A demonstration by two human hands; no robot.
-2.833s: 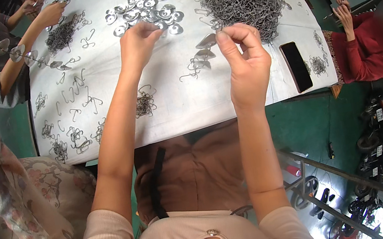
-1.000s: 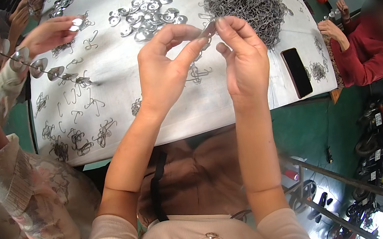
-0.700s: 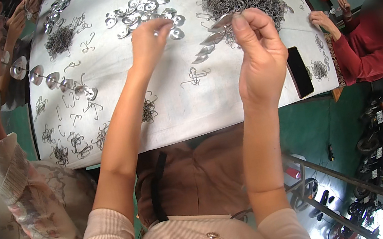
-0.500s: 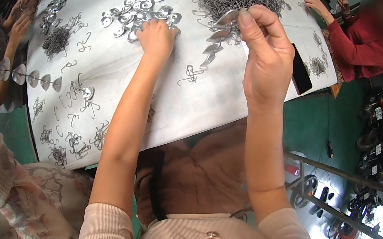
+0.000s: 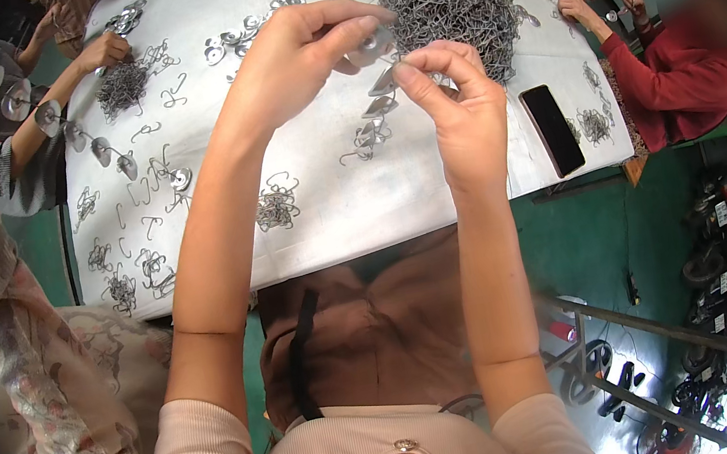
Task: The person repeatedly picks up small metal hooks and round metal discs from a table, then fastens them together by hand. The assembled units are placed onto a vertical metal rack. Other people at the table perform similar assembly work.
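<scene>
My left hand [image 5: 302, 59] pinches a shiny round metal disc [image 5: 371, 45] between thumb and fingers, above the table. Just to its right, my right hand [image 5: 463, 104] has thumb and forefinger closed on a string of metal discs [image 5: 379, 107] linked by wire hooks. The string hangs down to the left of that hand, its lower end by the tabletop. The disc in my left hand is close to the top of the string; whether they touch I cannot tell. Partly behind my left forearm lies a pile of loose discs [image 5: 231, 39].
A big heap of wire hooks [image 5: 452, 10] lies beyond my right hand. A black phone [image 5: 551, 130] rests near the table's right edge. Small hook clusters [image 5: 276, 205] dot the white tabletop [image 5: 335, 232]. Co-workers sit around it; one at left holds up a disc string [image 5: 49, 118].
My left hand has come up and right from the disc pile, now with a disc, to beside my right hand. My right hand has shifted slightly left and down. A co-worker's hand reached the left hook pile.
</scene>
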